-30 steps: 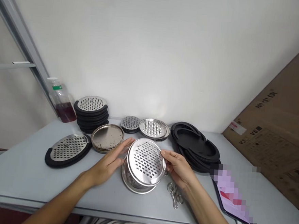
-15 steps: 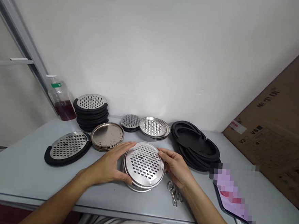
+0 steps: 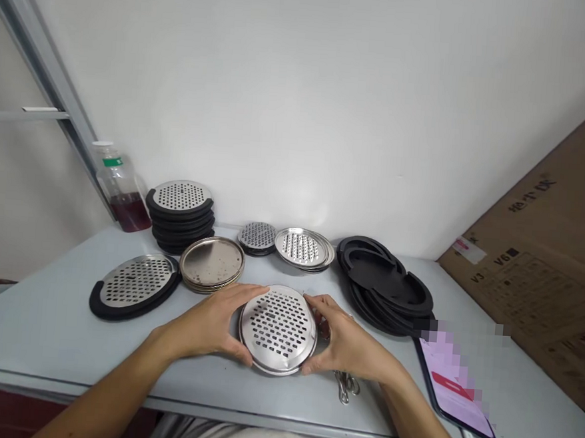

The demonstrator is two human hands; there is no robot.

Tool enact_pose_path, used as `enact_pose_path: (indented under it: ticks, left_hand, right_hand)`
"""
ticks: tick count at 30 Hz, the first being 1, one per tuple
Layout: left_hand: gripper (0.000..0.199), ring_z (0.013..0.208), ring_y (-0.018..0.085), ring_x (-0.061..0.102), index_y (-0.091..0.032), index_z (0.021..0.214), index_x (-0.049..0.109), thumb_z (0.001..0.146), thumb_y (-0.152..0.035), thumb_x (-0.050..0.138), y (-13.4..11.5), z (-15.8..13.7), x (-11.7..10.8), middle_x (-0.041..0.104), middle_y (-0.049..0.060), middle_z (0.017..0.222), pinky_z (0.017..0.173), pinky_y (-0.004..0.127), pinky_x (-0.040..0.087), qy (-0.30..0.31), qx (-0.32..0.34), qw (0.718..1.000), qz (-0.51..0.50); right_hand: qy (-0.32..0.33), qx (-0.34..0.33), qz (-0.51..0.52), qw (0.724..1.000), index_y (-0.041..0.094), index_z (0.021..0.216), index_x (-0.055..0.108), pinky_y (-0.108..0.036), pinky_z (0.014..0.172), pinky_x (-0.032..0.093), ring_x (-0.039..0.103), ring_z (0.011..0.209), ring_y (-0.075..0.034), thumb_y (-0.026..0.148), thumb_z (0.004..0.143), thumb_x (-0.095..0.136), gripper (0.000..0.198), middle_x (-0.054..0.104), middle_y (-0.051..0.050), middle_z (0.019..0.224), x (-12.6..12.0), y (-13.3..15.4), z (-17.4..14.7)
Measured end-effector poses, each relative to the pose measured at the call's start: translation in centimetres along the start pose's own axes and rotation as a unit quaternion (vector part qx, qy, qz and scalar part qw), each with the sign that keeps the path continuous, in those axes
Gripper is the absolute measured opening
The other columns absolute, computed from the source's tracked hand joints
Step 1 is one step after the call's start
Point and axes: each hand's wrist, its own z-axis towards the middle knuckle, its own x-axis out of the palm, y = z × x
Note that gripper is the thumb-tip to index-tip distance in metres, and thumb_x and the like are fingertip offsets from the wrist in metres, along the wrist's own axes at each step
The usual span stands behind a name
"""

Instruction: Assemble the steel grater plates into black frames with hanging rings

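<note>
A round slotted metal plate [image 3: 279,325] lies flat near the table's front, its rim resting on what looks like another metal disc below. My left hand [image 3: 218,320] curves round its left edge, thumb at the lower left and fingers along the upper left. On the opposite side my right hand [image 3: 347,339] grips the right edge, with the thumb low and the fingertips at the upper right. Beside my right hand, partly covered by it, are several small metal wire clips [image 3: 345,386].
Behind my hands stand plain metal trays [image 3: 212,263], slotted plates [image 3: 300,247], small perforated discs [image 3: 257,236] and black round holders [image 3: 388,282]. At left are a black-rimmed plate [image 3: 135,285], a similar stack [image 3: 180,218] and a bottle [image 3: 124,197]. A phone [image 3: 454,384] and carton [image 3: 540,263] are at right.
The slotted plate has come down and settled level on the disc beneath it. My right hand has opened wider, its thumb now at the plate's lower right edge.
</note>
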Motion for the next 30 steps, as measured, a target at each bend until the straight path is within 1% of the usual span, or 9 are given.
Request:
enact_pose_path:
  ticks: [3,6,12,17,20,26,30]
  left_hand:
    - [0.107,0.135,0.033,0.04,-0.035,0.143,0.039,0.05,-0.05,0.088,0.3,0.0,0.2,0.043,0.005,0.148,0.113,0.05,0.03,0.003,-0.003,1.0,-0.001]
    - [0.105,0.135,0.033,0.039,-0.035,0.143,0.039,0.051,-0.048,0.088,0.3,0.0,0.3,0.042,0.005,0.149,0.113,0.05,0.03,0.008,-0.006,1.0,-0.013]
    - [0.104,0.137,0.033,0.037,-0.034,0.144,0.038,0.053,-0.049,0.087,0.7,0.0,0.5,0.04,0.005,0.15,0.114,0.049,0.029,0.013,-0.012,1.0,-0.012]
    - [0.104,0.139,0.03,0.035,-0.033,0.145,0.037,0.054,-0.055,0.084,1.1,-0.2,0.6,0.037,0.005,0.153,0.116,0.046,0.027,0.026,-0.026,0.999,0.006]
    - [0.105,0.14,0.03,0.034,-0.031,0.145,0.037,0.054,-0.057,0.083,1.1,-0.1,0.6,0.036,0.006,0.154,0.117,0.046,0.027,0.033,-0.034,0.999,0.012]
    - [0.109,0.138,0.032,0.037,-0.03,0.145,0.039,0.05,-0.056,0.086,1.1,0.2,0.6,0.038,0.008,0.152,0.116,0.047,0.028,0.028,-0.03,0.999,0.015]
    - [0.108,0.138,0.031,0.037,-0.029,0.146,0.037,0.052,-0.051,0.086,1.2,0.4,0.5,0.037,0.008,0.152,0.116,0.047,0.028,0.032,-0.029,0.999,0.017]
  right_hand:
    - [0.0,-0.004,-0.019,1.0,0.024,0.138,0.044,-0.035,0.101,0.041,0.05,0.112,-0.026,0.047,0.046,0.09,0.105,0.048,-0.006,0.121,0.3,0.0,0.0]
    - [0.004,0.011,-0.032,0.999,0.023,0.134,0.048,-0.033,0.1,0.042,0.05,0.112,-0.026,0.048,0.046,0.089,0.101,0.046,-0.007,0.124,0.5,-0.1,0.1]
    - [0.006,0.014,-0.039,0.999,0.023,0.131,0.051,-0.032,0.098,0.042,0.051,0.109,-0.025,0.049,0.047,0.089,0.096,0.047,-0.006,0.121,0.6,-0.3,0.2]
    - [0.007,0.016,-0.062,0.998,0.026,0.131,0.051,-0.033,0.098,0.042,0.049,0.112,-0.026,0.052,0.047,0.088,0.096,0.046,-0.006,0.119,0.5,-0.2,0.1]
    - [0.009,0.01,-0.072,0.997,0.026,0.132,0.051,-0.034,0.098,0.041,0.048,0.111,-0.026,0.054,0.048,0.087,0.096,0.047,-0.006,0.117,0.5,-0.2,0.2]
    - [0.008,0.004,-0.083,0.997,0.023,0.13,0.052,-0.036,0.099,0.041,0.047,0.111,-0.028,0.059,0.046,0.086,0.097,0.047,-0.007,0.117,0.7,-0.4,0.3]
    - [0.012,0.0,-0.093,0.996,0.023,0.129,0.053,-0.037,0.098,0.042,0.048,0.11,-0.027,0.059,0.047,0.086,0.095,0.048,-0.007,0.117,0.7,-0.3,0.4]
